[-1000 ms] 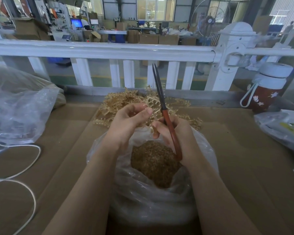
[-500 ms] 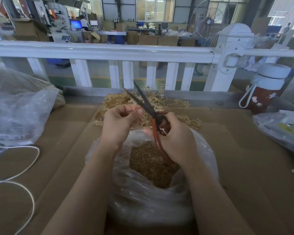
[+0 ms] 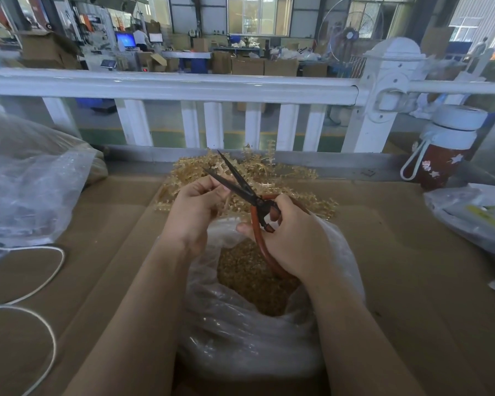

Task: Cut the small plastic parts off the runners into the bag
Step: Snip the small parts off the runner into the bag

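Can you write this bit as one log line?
right hand: grips scissors, blades open | left hand: pinches runner | bag: below, open

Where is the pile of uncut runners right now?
In the head view, the pile of runners lies on the cardboard at centre, just beyond both hands and the open bag, against the base of the white railing.

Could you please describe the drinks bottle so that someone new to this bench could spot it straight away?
Follow the white railing to its thick post on the right. At the foot of that post stands the bottle: dark red body with pale star stickers, white lid and a white carrying loop, unlike the clear plastic bags nearby.
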`<move>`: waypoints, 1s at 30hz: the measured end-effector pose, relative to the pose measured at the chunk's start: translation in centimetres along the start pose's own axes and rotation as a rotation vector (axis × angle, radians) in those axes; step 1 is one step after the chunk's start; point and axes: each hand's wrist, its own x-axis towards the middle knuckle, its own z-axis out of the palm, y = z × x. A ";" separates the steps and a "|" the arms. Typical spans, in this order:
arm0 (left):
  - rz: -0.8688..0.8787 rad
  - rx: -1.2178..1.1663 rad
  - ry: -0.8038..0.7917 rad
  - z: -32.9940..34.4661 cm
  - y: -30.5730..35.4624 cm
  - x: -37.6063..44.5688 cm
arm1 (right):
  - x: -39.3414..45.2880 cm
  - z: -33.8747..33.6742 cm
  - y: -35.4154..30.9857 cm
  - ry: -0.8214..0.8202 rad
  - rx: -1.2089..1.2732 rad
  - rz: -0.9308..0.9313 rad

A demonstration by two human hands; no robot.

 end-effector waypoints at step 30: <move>-0.155 -0.248 -0.109 -0.6 0.0 -0.1 | -0.6 -0.9 -0.5 0.058 -0.056 -0.008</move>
